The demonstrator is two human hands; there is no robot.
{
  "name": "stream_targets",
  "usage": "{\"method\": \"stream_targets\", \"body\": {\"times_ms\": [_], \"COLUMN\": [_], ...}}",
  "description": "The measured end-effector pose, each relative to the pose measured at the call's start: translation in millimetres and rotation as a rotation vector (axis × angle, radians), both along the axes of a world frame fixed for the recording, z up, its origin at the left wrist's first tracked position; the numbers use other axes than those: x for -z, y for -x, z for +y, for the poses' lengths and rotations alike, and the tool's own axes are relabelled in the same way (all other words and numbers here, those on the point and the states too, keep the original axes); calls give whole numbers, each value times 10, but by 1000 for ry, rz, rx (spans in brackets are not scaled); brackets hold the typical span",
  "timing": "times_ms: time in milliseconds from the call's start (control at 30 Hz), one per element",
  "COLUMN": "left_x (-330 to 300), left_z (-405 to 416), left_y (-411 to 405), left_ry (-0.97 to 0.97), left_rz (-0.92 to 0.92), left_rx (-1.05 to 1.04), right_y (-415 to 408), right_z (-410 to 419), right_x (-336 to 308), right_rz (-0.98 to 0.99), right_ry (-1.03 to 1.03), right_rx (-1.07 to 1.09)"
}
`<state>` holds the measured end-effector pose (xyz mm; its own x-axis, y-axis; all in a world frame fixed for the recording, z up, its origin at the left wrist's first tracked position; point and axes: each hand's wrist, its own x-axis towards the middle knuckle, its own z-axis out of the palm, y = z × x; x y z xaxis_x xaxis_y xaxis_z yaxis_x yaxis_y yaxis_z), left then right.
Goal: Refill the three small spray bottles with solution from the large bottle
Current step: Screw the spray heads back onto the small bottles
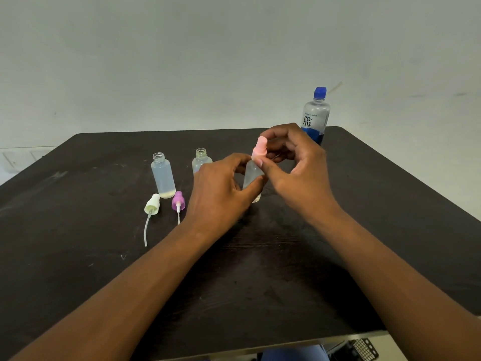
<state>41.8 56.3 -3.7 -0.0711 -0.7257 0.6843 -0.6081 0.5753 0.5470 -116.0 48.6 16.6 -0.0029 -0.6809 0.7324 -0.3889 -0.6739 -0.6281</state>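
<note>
Over the dark wooden table (299, 269), the left hand (218, 194) wraps its grip around a small translucent plastic bottle (251, 175) standing on the table, while the right hand (299, 165) pinches its pink spray cap (259, 149). Two open small bottles (162, 175) stand left, their cream cap (152, 204) and purple cap (178, 200) lying beside. The large blue-capped bottle (315, 115) stands behind.
</note>
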Motion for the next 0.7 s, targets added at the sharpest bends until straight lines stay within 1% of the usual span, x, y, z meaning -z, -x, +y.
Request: {"method": "stream_targets", "body": {"times_ms": [100, 200, 267, 433, 633, 700], "left_x": [12, 12, 15, 17, 16, 15], "left_z": [-2, -3, -4, -3, 6, -4], "left_y": [-5, -10, -8, -13, -9, -16], "left_ry": [1, -4, -8, -18, -11, -21], "left_rz": [-23, -25, -18, -13, -37, -14], "left_rx": [-1, -4, 1, 14, 3, 11], "right_y": [0, -16, -11, 14, -2, -5], "right_z": [7, 33, 30, 6, 7, 17], "right_x": [-2, 9, 11, -9, 5, 14], "right_rz": [-7, 20, 15, -63, -47, -32], "right_ry": [-30, -13, -20, -97, -112, -135], "right_rx": [80, 123, 110, -12, 68, 47]}}
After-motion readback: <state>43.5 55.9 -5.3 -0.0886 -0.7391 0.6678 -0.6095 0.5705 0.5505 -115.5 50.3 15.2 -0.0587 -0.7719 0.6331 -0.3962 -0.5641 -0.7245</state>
